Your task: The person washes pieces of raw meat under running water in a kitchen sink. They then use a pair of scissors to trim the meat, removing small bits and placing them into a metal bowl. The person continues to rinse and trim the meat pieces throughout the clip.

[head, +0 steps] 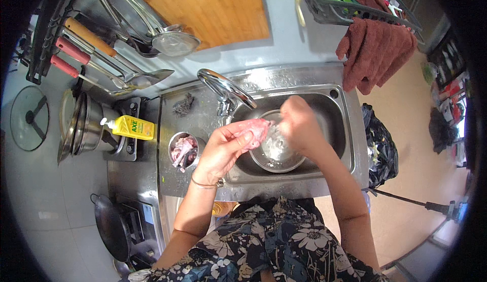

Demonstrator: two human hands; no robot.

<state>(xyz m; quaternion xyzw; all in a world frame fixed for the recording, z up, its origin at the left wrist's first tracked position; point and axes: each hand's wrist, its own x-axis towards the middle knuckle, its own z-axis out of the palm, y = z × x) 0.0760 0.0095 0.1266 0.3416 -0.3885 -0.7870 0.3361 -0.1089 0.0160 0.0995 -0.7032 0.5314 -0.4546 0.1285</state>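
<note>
My left hand grips a piece of raw pink meat between thumb and fingers, in front of the faucet. To the right, my right hand is blurred, its fingers curled; whether it holds anything cannot be told. Both hands are above a round metal bowl with water in it, which sits in the stainless steel sink. The curved chrome faucet hangs over the sink's left part. Left of my left hand, a small metal container holds pieces of raw meat or bone.
A steel wool scrubber lies on the drainboard. A yellow soap bottle is near the stove and stacked pots. Utensils hang upper left, beside a wooden board. A brown towel hangs upper right, above a black bag.
</note>
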